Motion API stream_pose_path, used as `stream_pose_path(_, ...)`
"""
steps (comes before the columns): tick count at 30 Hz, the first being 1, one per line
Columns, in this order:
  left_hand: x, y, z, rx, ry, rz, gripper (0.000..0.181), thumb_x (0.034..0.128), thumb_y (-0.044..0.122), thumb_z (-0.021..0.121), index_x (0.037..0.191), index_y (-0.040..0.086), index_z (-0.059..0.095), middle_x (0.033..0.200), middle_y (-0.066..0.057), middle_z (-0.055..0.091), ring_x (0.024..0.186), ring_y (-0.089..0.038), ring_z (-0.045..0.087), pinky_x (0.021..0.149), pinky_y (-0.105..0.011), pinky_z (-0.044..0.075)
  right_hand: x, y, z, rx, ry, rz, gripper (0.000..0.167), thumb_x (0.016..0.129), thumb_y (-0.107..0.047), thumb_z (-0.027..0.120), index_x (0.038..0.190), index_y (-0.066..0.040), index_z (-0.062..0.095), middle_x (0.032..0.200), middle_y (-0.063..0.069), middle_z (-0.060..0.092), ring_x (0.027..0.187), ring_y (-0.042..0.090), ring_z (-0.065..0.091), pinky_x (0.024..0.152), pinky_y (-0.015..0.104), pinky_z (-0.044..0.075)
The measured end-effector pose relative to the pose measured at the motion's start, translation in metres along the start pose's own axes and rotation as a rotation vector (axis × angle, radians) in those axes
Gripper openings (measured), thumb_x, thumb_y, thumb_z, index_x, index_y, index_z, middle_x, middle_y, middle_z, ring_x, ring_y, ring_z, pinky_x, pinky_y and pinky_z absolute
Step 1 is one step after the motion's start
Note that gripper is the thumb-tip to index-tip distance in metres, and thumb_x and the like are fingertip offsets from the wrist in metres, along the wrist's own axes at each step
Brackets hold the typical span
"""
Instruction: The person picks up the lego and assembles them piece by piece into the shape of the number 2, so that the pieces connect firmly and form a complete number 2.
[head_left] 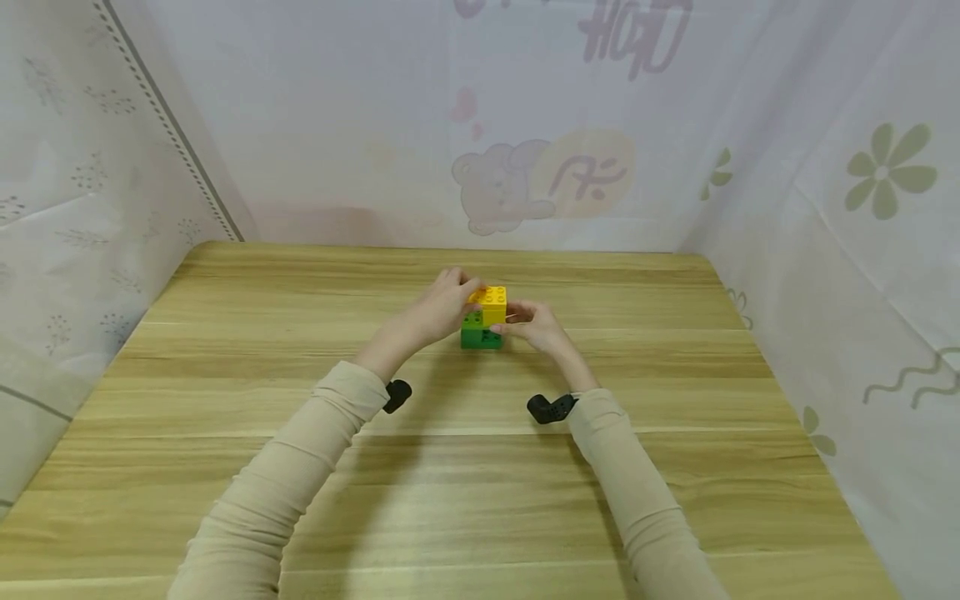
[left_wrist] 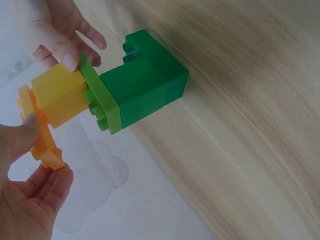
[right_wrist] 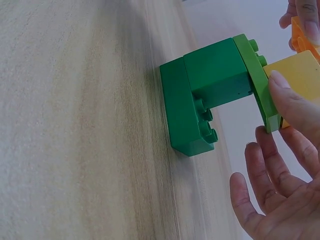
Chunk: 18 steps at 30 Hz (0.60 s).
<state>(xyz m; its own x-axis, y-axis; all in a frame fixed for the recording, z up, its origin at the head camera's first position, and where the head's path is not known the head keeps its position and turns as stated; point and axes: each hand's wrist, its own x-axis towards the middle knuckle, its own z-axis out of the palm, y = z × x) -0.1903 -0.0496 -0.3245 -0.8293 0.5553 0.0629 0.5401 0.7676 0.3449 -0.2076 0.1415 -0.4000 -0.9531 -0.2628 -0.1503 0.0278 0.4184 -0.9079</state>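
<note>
Pieces of a toy brick stack stand on the table. Lowest are dark green bricks (left_wrist: 135, 90), stepped, with bare studs on one side. A thin light green brick (left_wrist: 102, 95) lies across them and carries a yellow brick (left_wrist: 62, 92). My left hand (head_left: 444, 307) pinches a thin orange brick (left_wrist: 42, 132) between thumb and fingers, against the yellow brick's studded top; whether it is fully seated I cannot tell. My right hand (head_left: 538, 327) grips the yellow brick from the right, its thumb on the near side and other fingers spread by the light green brick's end.
The wood-grain table (head_left: 480, 500) reaches round the stack on every side. Printed cloth (head_left: 360, 125) hangs behind and at both sides. A black wrist camera (head_left: 551, 409) sits below the right hand, another black camera (head_left: 398, 395) below the left.
</note>
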Motion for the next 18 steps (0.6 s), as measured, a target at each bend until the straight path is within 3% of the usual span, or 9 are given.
stream_pose_path(5,-0.0008,0.0,0.0024,0.035,0.031,0.031,0.033,0.0918,0.014,0.054,0.123,0.005,0.051,0.112,-0.02,0.05,0.104,-0.031,0.046,0.09,-0.04,0.045,-0.0005,0.0009,0.0008,0.006,0.005,-0.001,0.048,0.081,-0.021,0.069,0.125,-0.008,0.054,0.122,0.012,0.058,0.109,0.027,0.054,0.093,0.041,0.045)
stream_pose_path(18,-0.0021,0.0011,0.0055,0.058,0.06,0.031,0.035,0.0919,0.014,0.053,0.125,0.005,0.051,0.113,-0.021,0.05,0.102,-0.031,0.046,0.089,-0.039,0.045,0.0015,0.0031,0.0009,0.018,0.0,-0.024,0.05,0.081,-0.021,0.07,0.126,-0.008,0.054,0.124,0.013,0.057,0.11,0.029,0.053,0.095,0.043,0.043)
